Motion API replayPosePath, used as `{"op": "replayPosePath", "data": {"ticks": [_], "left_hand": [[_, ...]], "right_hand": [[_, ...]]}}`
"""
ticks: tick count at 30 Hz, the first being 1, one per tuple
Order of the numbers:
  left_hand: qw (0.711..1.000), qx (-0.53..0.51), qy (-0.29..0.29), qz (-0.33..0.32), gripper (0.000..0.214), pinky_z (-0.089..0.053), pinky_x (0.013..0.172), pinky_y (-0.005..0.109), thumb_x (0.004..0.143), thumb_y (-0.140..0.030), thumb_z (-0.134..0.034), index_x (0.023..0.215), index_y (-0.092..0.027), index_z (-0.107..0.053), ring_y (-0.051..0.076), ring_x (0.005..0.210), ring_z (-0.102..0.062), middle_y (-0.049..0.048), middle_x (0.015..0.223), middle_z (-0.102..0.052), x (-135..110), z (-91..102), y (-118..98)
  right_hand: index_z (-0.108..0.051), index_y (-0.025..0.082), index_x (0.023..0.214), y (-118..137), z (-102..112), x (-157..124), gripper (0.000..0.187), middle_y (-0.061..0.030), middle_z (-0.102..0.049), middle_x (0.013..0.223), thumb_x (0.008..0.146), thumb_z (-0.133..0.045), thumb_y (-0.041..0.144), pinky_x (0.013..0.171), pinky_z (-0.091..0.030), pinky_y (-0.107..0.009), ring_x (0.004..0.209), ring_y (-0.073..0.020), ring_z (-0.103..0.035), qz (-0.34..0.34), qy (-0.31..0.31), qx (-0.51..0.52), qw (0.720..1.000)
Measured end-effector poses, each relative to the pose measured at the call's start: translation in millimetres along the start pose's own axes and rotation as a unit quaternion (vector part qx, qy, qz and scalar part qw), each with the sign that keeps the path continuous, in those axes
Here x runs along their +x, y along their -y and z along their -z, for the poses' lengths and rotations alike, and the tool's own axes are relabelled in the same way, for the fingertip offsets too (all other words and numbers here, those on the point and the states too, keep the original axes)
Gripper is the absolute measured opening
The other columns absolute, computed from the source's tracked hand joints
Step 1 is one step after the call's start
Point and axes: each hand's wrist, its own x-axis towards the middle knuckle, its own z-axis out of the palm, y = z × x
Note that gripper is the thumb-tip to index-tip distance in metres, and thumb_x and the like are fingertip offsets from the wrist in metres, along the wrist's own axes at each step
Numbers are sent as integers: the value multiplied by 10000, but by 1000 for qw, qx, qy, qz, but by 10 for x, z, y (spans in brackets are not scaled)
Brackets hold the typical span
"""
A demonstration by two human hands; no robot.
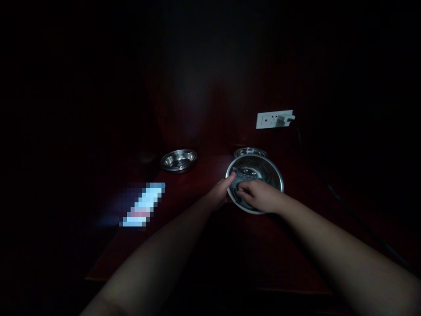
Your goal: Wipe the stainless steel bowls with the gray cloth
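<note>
A large shiny metal bowl [270, 169] is tilted toward me over the dark red table. My left hand [219, 193] grips its left side, thumb over the rim and the other fingers mostly hidden behind the wall. Inside the bowl lies a grey, mesh-textured cloth [245, 177], spread along the left and lower inner wall. My right hand [260, 195] reaches in over the near right rim, its curled fingers pressed onto the cloth. The fingertips are partly out of sight in the shadow.
Stacked shallow metal dishes [179, 161] stand at the back left of the table [197, 186]. Another metal dish [250, 152] sits behind the bowl. A bright, blurred-out screen [144, 205] lies at left. A wall socket [271, 119] holds a plug; a dark cable [358, 219] runs at right.
</note>
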Motion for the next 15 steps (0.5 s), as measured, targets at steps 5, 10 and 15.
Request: {"op": "replayPosePath", "data": {"ticks": [5, 10, 15], "left_hand": [[1000, 6, -12, 7, 472, -497, 677, 315, 788, -538, -466, 967, -128, -618, 184, 718, -636, 95, 850, -688, 7, -1, 1], [1000, 9, -13, 5, 467, -499, 683, 318, 790, -531, -469, 962, -125, -622, 186, 720, -637, 97, 843, -688, 3, -7, -3], [1000, 5, -19, 8, 469, -500, 700, 326, 787, -532, -476, 971, -123, -615, 188, 722, -641, 94, 832, -687, 0, -13, -8]], "right_hand": [[-563, 179, 704, -10, 8, 3, 236, -32, -589, 671, 842, -417, 305, 574, -320, -247, 595, -121, -484, -9, 22, -5, 1000], [-557, 180, 700, 5, 11, -1, 220, -33, -592, 680, 833, -429, 299, 573, -324, -243, 597, -121, -490, -15, 22, -16, 1000], [-564, 179, 747, 20, 21, -16, 157, -40, -598, 707, 816, -451, 263, 576, -326, -244, 606, -123, -498, -11, 16, -30, 999]]}}
